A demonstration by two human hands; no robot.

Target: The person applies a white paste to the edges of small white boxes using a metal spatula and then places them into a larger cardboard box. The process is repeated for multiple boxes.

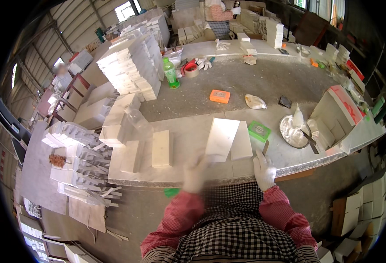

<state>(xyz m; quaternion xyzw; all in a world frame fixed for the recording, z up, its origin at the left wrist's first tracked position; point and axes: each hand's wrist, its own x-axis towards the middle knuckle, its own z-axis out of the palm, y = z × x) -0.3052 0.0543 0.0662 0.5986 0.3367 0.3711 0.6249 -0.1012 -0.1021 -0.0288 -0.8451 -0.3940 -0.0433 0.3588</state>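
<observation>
Both my hands wear white gloves at the near edge of the worktable (188, 160). My left hand (196, 173) is smeared by motion at the lower left corner of a white rectangular tile (223, 138); its fingers do not show clearly. That tile partly overlaps a second white slab (242, 142). My right hand (264, 171) is closed beside the slab, its fingertips at a thin brownish strip (266, 146) whose kind I cannot make out. Just beyond the strip lies a green box (259, 131). Two cream blocks, one of them nearer (162, 149), lie left of my left hand.
A round pan of white paste (293, 131) with a spatula stands right, beside an open box (331, 116). An orange box (219, 96), a green bottle (171, 73) and a tall tile stack (129, 65) are farther back. Another person (219, 19) works beyond.
</observation>
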